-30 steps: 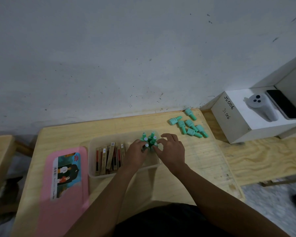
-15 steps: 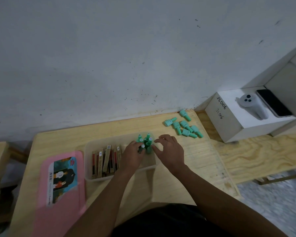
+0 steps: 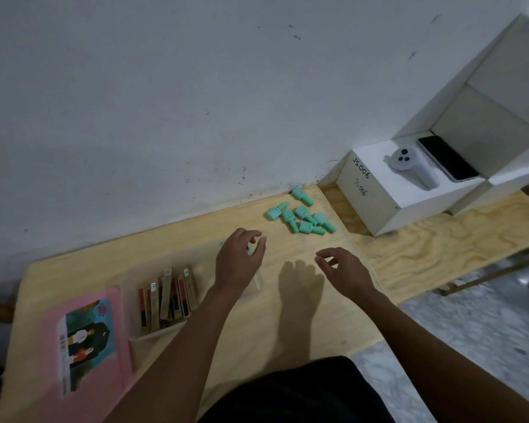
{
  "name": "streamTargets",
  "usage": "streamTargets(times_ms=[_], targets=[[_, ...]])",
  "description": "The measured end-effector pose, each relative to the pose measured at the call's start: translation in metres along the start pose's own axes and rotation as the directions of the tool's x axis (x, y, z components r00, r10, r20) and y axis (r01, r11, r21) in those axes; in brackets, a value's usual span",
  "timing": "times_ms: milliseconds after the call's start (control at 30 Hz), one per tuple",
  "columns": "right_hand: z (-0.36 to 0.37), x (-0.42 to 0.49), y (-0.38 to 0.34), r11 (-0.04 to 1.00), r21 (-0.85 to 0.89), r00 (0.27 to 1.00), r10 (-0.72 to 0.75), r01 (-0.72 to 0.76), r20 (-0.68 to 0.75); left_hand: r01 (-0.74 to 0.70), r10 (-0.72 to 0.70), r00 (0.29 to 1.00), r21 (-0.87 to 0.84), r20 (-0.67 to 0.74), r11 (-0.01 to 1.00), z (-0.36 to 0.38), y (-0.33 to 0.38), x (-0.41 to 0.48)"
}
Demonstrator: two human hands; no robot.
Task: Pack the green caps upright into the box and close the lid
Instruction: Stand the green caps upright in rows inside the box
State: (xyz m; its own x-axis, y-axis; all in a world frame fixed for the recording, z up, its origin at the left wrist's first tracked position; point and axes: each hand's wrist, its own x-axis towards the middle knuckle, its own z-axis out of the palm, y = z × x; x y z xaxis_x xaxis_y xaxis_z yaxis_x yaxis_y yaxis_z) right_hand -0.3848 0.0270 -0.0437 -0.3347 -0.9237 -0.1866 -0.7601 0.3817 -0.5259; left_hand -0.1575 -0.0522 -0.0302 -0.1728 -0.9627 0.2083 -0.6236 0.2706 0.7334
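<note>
A clear plastic box [image 3: 130, 303] sits on the wooden table, with my left hand [image 3: 238, 264] curled over its right end. That hand hides the green caps standing there. Only a sliver of green [image 3: 251, 249] shows between its thumb and fingers, and I cannot tell whether it grips a cap. My right hand [image 3: 344, 271] hovers above bare table to the right of the box, fingers loosely apart and holding nothing. Several loose green caps [image 3: 300, 217] lie on their sides near the wall, beyond both hands. The pink lid [image 3: 89, 346] lies flat to the left of the box.
Several slim gold and red packs [image 3: 165, 297] stand in the box's left half. A white box marked JS006 [image 3: 379, 193] stands at the back right, with a white controller [image 3: 413, 166] and a phone [image 3: 446, 158] on it. The table's edge runs close on the right.
My right hand has left the caps in the box and moved right, now empty. My left hand stays over the box. The camera view has shifted, and the standing caps are now hidden.
</note>
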Motion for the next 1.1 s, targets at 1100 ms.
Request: streamTargets(times_ms=[1100], targets=[[-0.002,0.111,0.025,0.96,-0.274,0.988,-0.007,0.049,0.151,0.512,-0.591,0.745,0.304,0.309,0.804,0.138,0.015,0.115]])
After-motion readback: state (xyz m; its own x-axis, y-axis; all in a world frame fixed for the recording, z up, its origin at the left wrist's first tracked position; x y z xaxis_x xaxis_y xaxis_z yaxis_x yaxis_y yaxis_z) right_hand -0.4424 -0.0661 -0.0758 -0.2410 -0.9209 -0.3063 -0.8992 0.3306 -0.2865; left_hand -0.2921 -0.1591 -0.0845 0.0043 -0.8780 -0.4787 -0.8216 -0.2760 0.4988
